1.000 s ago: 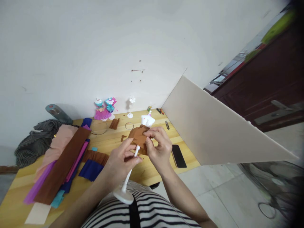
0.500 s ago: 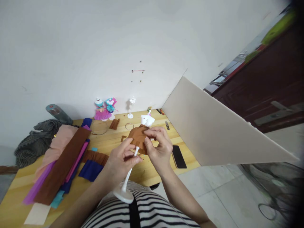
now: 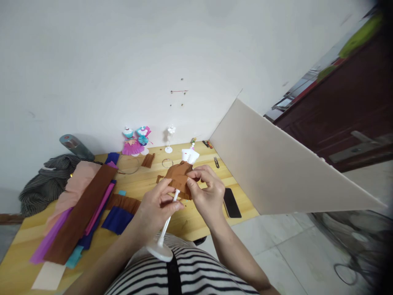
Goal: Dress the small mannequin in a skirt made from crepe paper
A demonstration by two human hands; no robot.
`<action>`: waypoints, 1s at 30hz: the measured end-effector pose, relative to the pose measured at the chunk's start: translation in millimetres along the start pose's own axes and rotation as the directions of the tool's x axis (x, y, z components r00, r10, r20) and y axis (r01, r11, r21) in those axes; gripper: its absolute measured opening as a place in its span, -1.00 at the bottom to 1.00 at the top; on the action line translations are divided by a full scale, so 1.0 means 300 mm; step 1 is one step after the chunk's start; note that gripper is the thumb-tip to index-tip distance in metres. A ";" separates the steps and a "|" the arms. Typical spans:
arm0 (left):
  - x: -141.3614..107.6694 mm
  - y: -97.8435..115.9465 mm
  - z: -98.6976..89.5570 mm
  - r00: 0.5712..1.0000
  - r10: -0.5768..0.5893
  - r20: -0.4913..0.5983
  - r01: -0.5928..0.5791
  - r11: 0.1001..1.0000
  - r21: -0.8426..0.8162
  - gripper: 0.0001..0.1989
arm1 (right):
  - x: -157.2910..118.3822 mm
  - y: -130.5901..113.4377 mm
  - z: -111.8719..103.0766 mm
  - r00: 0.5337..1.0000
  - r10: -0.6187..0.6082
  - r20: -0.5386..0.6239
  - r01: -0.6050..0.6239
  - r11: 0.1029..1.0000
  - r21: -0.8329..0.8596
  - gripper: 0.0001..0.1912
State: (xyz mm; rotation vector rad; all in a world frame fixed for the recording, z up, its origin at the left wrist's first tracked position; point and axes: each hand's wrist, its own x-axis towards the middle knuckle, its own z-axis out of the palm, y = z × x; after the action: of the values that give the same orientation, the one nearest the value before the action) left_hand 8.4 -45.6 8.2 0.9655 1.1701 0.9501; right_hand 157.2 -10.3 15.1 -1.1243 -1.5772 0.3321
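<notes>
A small white dress form (image 3: 190,155) on a stand leans away from me, its round base (image 3: 160,250) against my striped shirt. Brown crepe paper (image 3: 178,175) wraps it below the bodice like a skirt. My left hand (image 3: 158,205) is closed at the skirt's lower left edge, fingers about the paper and near the white stem (image 3: 166,225). On the other side, my right hand (image 3: 206,186) pinches the skirt's right edge between thumb and fingers. The paper's far side is hidden.
Strips of brown (image 3: 82,213), pink and purple crepe paper lie at left beside a dark striped cloth (image 3: 50,184). Two dressed mini forms (image 3: 135,141) and a bare one (image 3: 168,139) stand by the wall. Thread snips (image 3: 216,162) and a phone (image 3: 232,203) lie right, near a white panel (image 3: 276,164).
My right hand has shifted very slightly at the skirt's right edge. The left hand and the stand look nearly the same.
</notes>
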 end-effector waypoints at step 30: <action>0.006 0.019 0.006 0.997 0.067 0.045 -0.071 0.994 0.082 -0.77 | 0.002 -0.013 -0.007 0.999 -0.027 0.018 0.027 1.000 -0.002 -0.89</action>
State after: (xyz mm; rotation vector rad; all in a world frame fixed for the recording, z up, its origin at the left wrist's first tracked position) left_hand 10.0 -42.4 13.5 1.0941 1.1545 0.9370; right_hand 157.3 -12.6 19.0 -1.1040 -1.6071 0.3228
